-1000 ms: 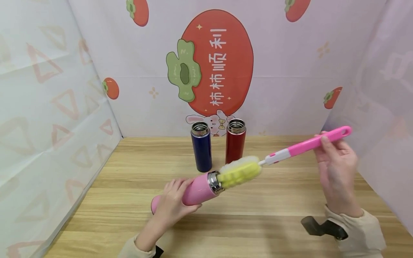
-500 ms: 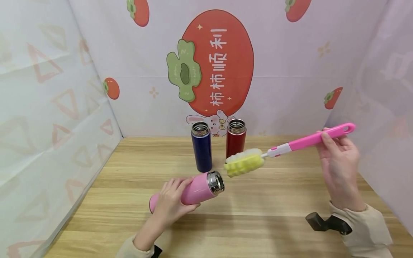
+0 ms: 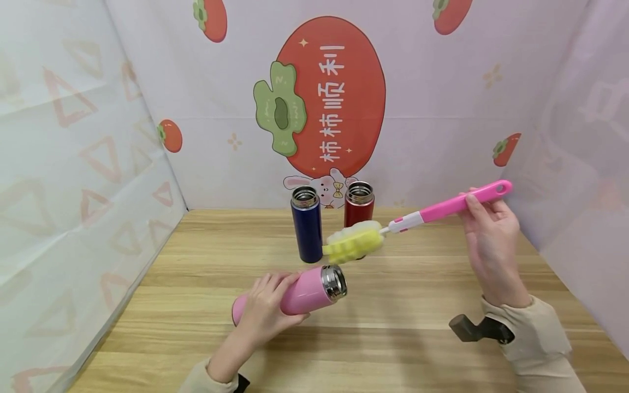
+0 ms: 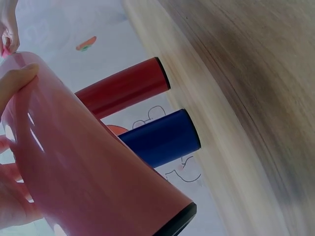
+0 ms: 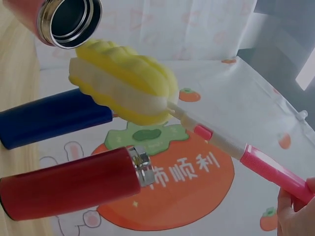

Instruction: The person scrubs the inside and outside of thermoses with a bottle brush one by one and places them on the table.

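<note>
My left hand [image 3: 267, 305] grips a pink thermos bottle [image 3: 307, 293], tilted with its bare steel mouth facing right. The thumb and fingers wrap round its body, which fills much of the left wrist view. In my right hand [image 3: 493, 240] is a bottle brush [image 3: 444, 209], pinched by its pink handle. Its yellow and white sponge head [image 5: 123, 83] is outside the bottle, just above and behind the mouth [image 5: 76, 22]. In the head view the sponge overlaps the lower part of the red bottle.
An open blue thermos bottle [image 3: 308, 229] and an open red thermos bottle [image 3: 358, 204] stand upright at the back of the wooden table [image 3: 393, 349]. Behind them hangs a printed cloth backdrop [image 3: 422, 109]; another cloth [image 3: 73, 180] lines the left side.
The brush's sponge head has come out of the pink bottle's mouth. It lifted away rightward, then moved back left with my right hand. The left hand has barely moved.
</note>
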Available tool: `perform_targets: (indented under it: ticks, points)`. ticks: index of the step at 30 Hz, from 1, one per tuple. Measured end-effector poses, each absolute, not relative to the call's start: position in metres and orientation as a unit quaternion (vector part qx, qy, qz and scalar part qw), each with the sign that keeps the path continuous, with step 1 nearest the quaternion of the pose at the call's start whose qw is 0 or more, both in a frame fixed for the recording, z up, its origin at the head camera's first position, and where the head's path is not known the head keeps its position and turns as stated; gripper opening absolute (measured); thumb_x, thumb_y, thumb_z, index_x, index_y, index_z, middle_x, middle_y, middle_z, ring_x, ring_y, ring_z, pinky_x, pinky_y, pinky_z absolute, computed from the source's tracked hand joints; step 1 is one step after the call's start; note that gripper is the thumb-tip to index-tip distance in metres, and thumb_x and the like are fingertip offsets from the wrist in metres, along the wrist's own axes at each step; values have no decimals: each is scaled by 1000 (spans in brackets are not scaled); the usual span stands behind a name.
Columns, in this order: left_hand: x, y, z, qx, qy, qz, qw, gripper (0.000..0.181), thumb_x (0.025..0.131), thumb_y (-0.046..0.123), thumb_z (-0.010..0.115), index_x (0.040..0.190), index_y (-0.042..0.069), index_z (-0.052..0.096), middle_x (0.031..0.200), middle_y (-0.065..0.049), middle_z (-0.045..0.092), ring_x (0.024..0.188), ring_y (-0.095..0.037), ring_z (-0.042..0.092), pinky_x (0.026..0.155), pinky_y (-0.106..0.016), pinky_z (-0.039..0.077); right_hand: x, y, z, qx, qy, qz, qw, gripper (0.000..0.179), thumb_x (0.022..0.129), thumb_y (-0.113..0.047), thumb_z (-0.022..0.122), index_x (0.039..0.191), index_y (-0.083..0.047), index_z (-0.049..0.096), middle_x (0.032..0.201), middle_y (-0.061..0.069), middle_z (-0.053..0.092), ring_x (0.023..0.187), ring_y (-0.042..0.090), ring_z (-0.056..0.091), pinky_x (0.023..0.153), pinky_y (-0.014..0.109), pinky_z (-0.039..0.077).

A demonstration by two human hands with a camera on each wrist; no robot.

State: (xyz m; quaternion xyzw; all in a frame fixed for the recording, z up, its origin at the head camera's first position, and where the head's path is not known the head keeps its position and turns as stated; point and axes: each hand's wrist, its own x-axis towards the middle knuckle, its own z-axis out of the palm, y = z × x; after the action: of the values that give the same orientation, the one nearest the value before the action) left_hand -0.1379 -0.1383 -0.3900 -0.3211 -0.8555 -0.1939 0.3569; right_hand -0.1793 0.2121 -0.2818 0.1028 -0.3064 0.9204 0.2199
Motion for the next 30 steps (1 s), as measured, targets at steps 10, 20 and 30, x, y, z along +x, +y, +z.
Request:
perform_targets:
  ticks: [10, 20, 30]
  points:
    - [-140, -134, -391, -312, -865, -195, 340, 69, 46, 36, 81, 106, 10, 59, 92, -1, 58, 79, -16, 50, 67, -33, 40, -177, 205, -280, 105, -315, 920, 208, 21, 79, 10, 56, 100, 12, 50, 96, 18, 49, 84, 24, 57, 82, 31, 46]
    - [-142, -131, -391, -298, -877, -200, 320, 68, 49, 38, 80, 108, 12, 59, 92, 0, 58, 80, -15, 50, 69, -33, 42, -171, 208, -279, 105, -289, 933, 185, 18, 80, 11, 53, 98, 13, 49, 95, 17, 49, 83, 24, 58, 85, 32, 45]
    - [-144, -130, -391, -288, -879, -202, 321, 68, 47, 37, 82, 107, 12, 59, 92, -1, 59, 79, -16, 50, 67, -32, 41, -165, 213, -284, 133, -297, 934, 148, 17, 84, 12, 46, 100, 13, 51, 97, 16, 48, 85, 23, 58, 86, 30, 44]
